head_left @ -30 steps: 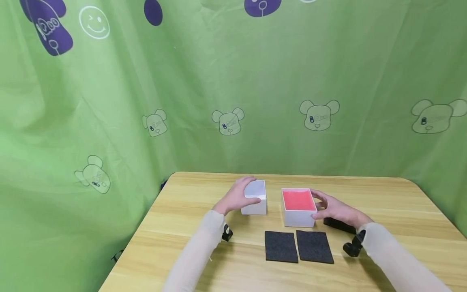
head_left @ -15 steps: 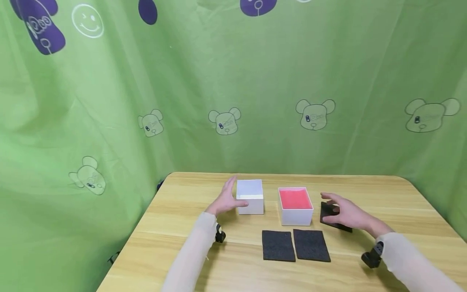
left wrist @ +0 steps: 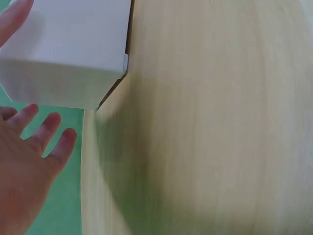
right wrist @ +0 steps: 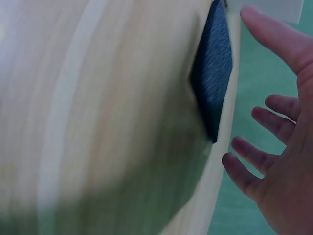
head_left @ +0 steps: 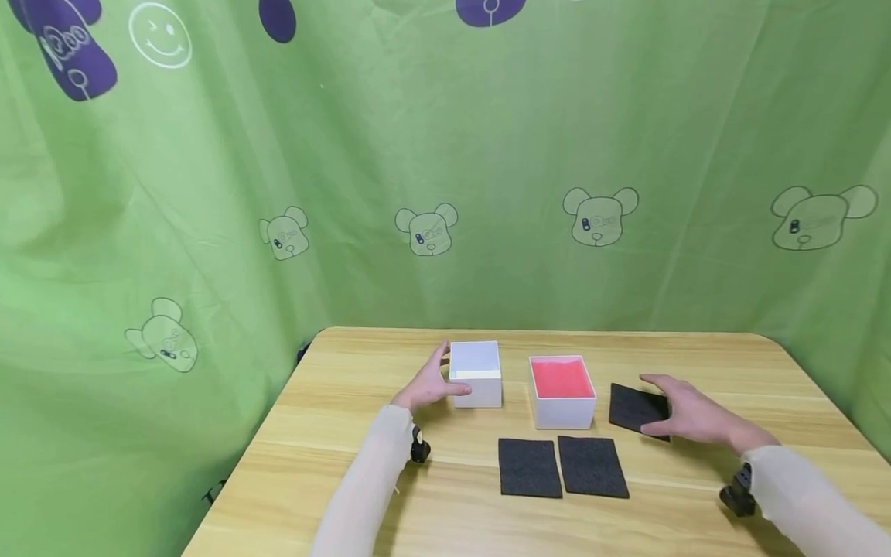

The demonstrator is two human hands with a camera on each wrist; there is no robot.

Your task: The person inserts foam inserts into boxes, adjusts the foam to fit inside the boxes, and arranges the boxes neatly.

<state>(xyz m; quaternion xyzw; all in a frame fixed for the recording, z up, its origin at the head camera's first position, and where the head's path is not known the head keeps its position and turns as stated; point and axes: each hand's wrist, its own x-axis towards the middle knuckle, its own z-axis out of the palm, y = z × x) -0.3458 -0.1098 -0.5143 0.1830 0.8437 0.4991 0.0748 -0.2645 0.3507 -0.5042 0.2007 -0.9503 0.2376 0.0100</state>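
Observation:
My left hand (head_left: 426, 388) is beside the left side of a white box (head_left: 477, 392), its fingers spread and its thumb near the front face. In the left wrist view the fingers of that hand (left wrist: 24, 166) stand apart from the box; whether the thumb touches it I cannot tell. A second white box (head_left: 564, 415) has a pink-red surface (head_left: 562, 379) inside. To its right lies a black square pad (head_left: 629, 408), partly covered by my right hand (head_left: 699, 415). The right wrist view shows this hand with fingers spread, holding nothing, near the pad (right wrist: 212, 73).
Two more black square pads, a left one (head_left: 530, 468) and a right one (head_left: 593, 466), lie side by side in front of the boxes. Everything rests on a light wooden table (head_left: 752, 371). A green curtain (head_left: 515, 286) with bear prints hangs behind it.
My right hand has left the side of the pink-filled box and moved right, across the black pad. My left hand has drawn back from over the other box to its left side.

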